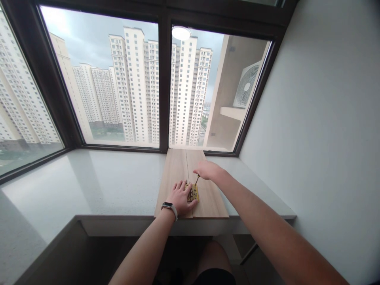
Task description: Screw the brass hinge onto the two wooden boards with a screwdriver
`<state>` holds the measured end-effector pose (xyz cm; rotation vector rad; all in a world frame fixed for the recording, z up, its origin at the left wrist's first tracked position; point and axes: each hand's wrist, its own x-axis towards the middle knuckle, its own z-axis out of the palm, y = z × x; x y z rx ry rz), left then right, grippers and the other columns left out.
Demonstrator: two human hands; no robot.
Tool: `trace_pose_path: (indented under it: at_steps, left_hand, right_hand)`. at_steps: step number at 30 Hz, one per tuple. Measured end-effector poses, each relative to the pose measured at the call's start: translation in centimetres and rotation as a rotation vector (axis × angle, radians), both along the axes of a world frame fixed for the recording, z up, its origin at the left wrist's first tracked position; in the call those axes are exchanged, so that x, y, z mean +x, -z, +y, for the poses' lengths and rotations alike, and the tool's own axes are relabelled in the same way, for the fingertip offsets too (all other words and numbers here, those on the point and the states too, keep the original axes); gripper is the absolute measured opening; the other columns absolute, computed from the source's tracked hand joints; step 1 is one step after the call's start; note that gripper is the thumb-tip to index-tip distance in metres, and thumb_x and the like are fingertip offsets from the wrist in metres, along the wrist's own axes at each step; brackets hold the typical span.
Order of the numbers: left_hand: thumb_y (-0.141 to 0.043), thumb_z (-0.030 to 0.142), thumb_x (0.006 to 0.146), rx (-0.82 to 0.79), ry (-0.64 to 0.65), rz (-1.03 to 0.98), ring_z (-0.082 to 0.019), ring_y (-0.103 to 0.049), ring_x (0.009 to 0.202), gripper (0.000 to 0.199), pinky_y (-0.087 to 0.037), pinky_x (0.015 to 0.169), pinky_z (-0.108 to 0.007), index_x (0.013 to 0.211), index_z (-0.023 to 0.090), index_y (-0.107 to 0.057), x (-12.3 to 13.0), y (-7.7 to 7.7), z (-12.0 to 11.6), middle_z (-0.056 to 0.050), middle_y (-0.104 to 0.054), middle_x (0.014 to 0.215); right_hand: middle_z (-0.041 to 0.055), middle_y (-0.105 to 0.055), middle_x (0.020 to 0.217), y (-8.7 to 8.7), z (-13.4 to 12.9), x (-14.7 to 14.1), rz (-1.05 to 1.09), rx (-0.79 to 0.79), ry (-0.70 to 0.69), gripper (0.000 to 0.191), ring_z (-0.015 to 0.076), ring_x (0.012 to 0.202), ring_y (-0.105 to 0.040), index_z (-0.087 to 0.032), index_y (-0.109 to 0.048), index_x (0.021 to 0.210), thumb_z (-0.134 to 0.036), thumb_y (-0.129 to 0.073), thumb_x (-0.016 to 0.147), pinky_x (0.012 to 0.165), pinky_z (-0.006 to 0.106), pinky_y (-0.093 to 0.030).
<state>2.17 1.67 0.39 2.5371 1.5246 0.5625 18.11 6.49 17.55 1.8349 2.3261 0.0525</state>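
Note:
A small yellow board with dark markings and small parts on it lies on a pale wooden panel. My left hand, with a watch at the wrist, rests on the board's left part, fingers spread, covering some of it. Above the board's upper right, my right hand is closed around the handle of a screwdriver. The thin shaft points down, its tip at the board's top edge area. What exactly the tip touches is too small to tell.
The wooden panel lies on a white counter below dark-framed windows. A white wall rises on the right. The counter's front edge runs just before the panel's near end, above my leg.

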Motion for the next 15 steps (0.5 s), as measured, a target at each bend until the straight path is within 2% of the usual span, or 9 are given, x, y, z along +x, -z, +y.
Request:
trace_pose_path:
  at_steps: [3,8,15]
  left_hand:
    - [-0.044,0.078,0.085,0.0,0.004,-0.001,-0.037,-0.021,0.153,0.088,-0.011,0.125,-0.056,0.158,0.029,-0.035,-0.02,0.03,0.03,-0.008,-0.03,0.165]
    - [-0.043,0.079,0.086,0.003,0.008,0.0,-0.036,-0.021,0.154,0.088,-0.012,0.125,-0.055,0.158,0.029,-0.034,-0.05,0.1,0.07,-0.009,-0.03,0.166]
    - [-0.042,0.079,0.086,-0.005,0.009,0.003,-0.036,-0.019,0.154,0.089,-0.011,0.125,-0.056,0.158,0.028,-0.033,-0.03,-0.05,0.05,-0.009,-0.029,0.166]
  right_hand:
    - [0.0194,-0.072,0.119,0.11,0.14,-0.4,-0.026,-0.023,0.02,0.044,0.0282,0.111,-0.068,-0.017,-0.07,0.124,-0.05,-0.06,0.096,0.089,0.034,-0.052]
    - [0.0211,-0.073,0.114,0.44,0.53,-0.85,-0.03,-0.024,0.031,0.041,0.0299,0.106,-0.071,-0.014,-0.069,0.126,-0.039,-0.064,0.094,0.082,0.033,-0.054]
    - [0.0197,-0.075,0.107,0.27,0.27,-0.75,-0.062,0.015,-0.063,0.035,0.0294,0.102,-0.071,-0.013,-0.073,0.117,-0.036,-0.064,0.093,0.078,0.032,-0.054]
